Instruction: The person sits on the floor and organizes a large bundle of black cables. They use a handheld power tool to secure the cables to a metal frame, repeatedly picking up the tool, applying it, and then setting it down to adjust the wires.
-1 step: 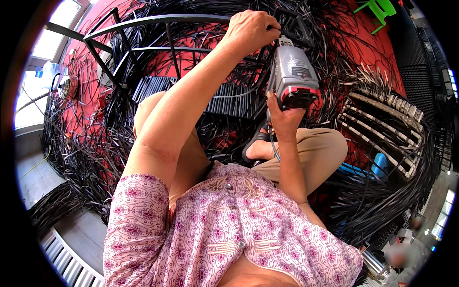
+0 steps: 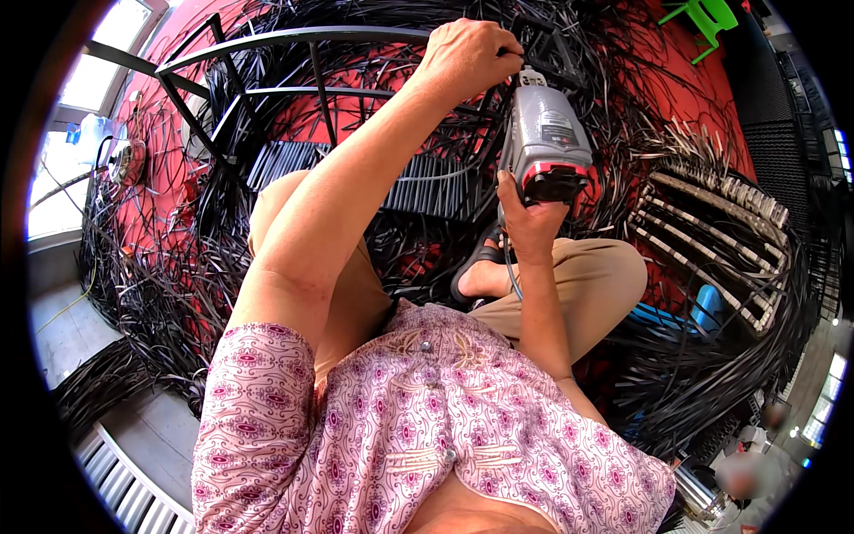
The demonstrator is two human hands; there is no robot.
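Note:
My right hand [image 2: 532,222] is wrapped round the handle of a grey and red nail gun [image 2: 553,133] with a black end cap. A thin hose hangs by its handle. The gun's nose points away from me, close to the fingers of my left hand [image 2: 467,55]. That hand is closed at the far bar of a black metal frame [image 2: 294,37]; what its fingers pinch is hidden. Inside the frame, a panel of dark woven strips [image 2: 427,189] lies beyond my bent legs.
Loose black strips [image 2: 178,267] cover much of the red floor [image 2: 676,98]. At right lies a small rack wrapped in pale and brown strips [image 2: 712,236], with a blue object [image 2: 707,307] beside it. A green chair [image 2: 703,22] stands far right, and a fan [image 2: 126,163] is at left.

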